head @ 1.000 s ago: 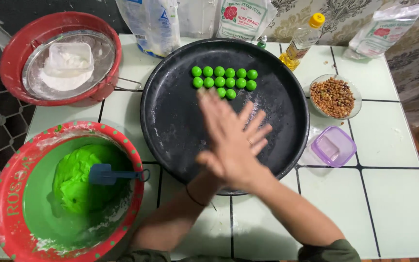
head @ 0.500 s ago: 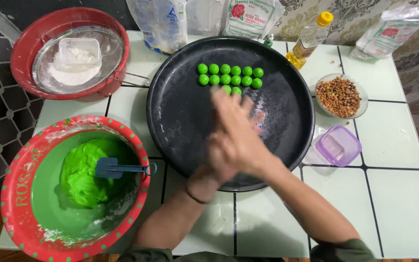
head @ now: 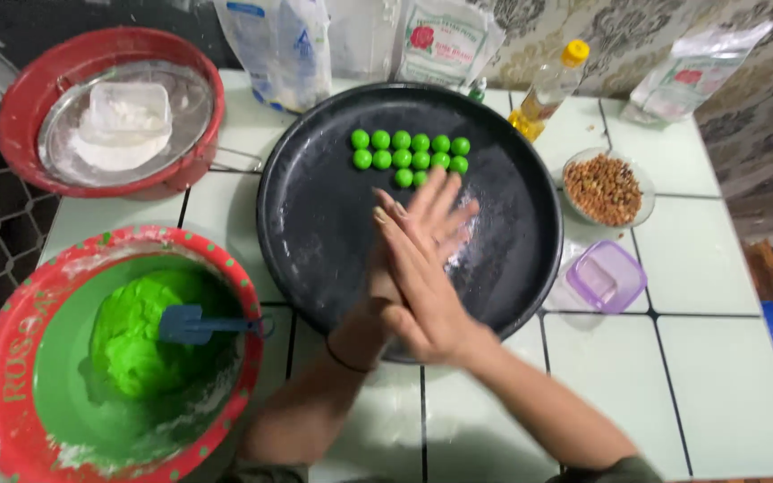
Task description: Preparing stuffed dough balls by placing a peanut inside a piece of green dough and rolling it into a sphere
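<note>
Both palms are pressed flat together over the round black metal tray [head: 315, 224], the right hand [head: 427, 286] laid on top of the left hand [head: 385, 268], fingers straight and pointing toward twelve o'clock. Whatever sits between them is hidden, so I cannot tell if either hand grips anything. A cluster of small bright green dough balls [head: 410, 154] lies in neat rows at the tray's twelve o'clock. At eight o'clock from the hands stands the red-rimmed green plastic bowl [head: 11, 376] holding the bright green dough mass [head: 131, 344] with a blue spatula [head: 191, 324] stuck in it. To roll well here, I'd judge light, even pressure and small circles would match the ball to those already laid.
</note>
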